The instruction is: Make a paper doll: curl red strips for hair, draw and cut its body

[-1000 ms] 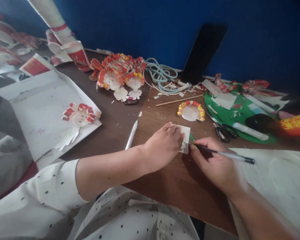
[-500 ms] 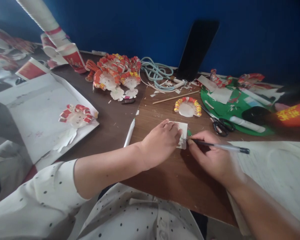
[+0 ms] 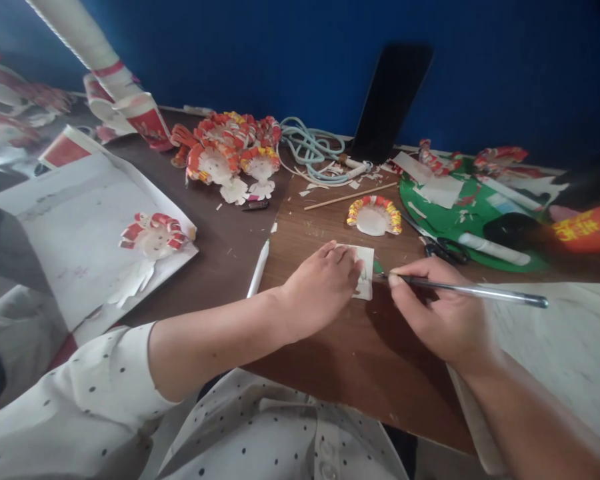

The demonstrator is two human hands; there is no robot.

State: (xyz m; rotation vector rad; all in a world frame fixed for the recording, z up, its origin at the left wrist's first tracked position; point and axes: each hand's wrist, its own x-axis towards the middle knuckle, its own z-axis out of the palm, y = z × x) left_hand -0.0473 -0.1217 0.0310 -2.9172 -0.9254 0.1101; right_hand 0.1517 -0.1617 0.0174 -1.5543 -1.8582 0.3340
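Observation:
My left hand [image 3: 321, 290] lies flat over a small piece of white paper [image 3: 366, 267], fingers stretched out, pressing it to the table. Dark drawn lines show on the paper's uncovered right part; the rest is hidden under the hand. Between thumb and fingers my right hand [image 3: 440, 310] grips a pen [image 3: 473, 290], its tip just right of the paper and apart from it. A scrap of green [image 3: 378, 267] sits by the paper's right edge. Beyond the paper lies a curled red-and-yellow paper piece with a pale round centre [image 3: 373, 220].
Scissors [image 3: 437, 247] rest against a green disc [image 3: 430, 208]. A white marker [image 3: 259, 270] is left of my hand. Behind are a thin stick [image 3: 351, 196], a pale blue cord [image 3: 310, 150], a leaning phone [image 3: 394, 100] and several paper crafts [image 3: 230, 143]. An orange sleeve [image 3: 587, 227] shows at right.
My right hand has moved slightly right with the pen, drawing its tip away from the paper. The pen's back end now points farther right. My left hand stays on the paper.

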